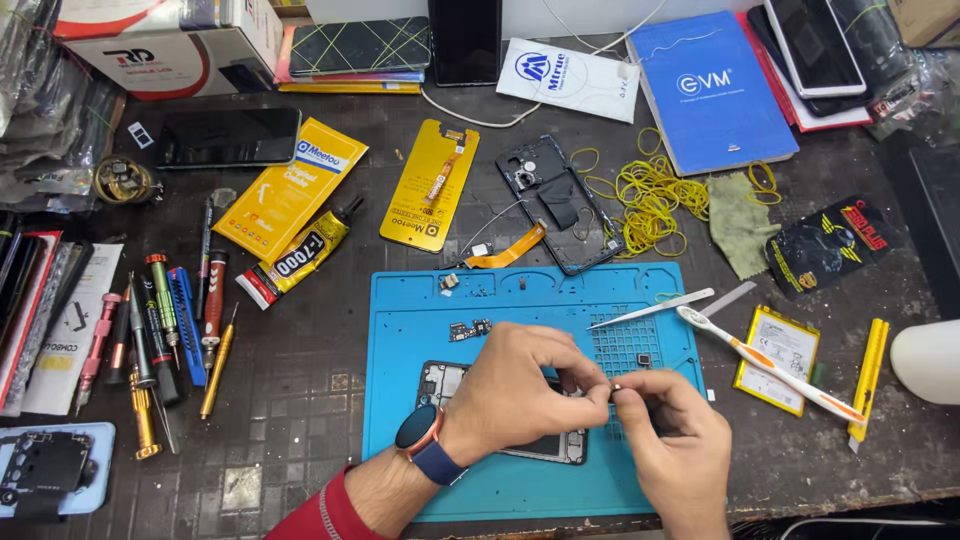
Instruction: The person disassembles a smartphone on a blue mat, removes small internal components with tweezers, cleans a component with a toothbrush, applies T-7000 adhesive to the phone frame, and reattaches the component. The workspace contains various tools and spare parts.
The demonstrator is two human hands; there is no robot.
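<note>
Over the blue repair mat point(400, 340) my two hands meet fingertip to fingertip. My left hand point(520, 385), with a smartwatch on its wrist, and my right hand point(675, 440) pinch a very small dark part point(616, 389) between them. Under my left hand lies an opened phone frame point(445, 385), mostly hidden. A small circuit board point(468, 329) lies on the mat just above my left hand. White tweezers point(650, 308) rest on the mat's upper right.
A toothbrush point(765, 365) and a phone battery point(785, 345) lie right of the mat, yellow tools point(868, 375) beyond. Screwdrivers point(165, 320) and a glue tube point(300, 252) lie to the left. Behind the mat are a black phone back point(560, 205), yellow rubber bands point(650, 200), packages and phones.
</note>
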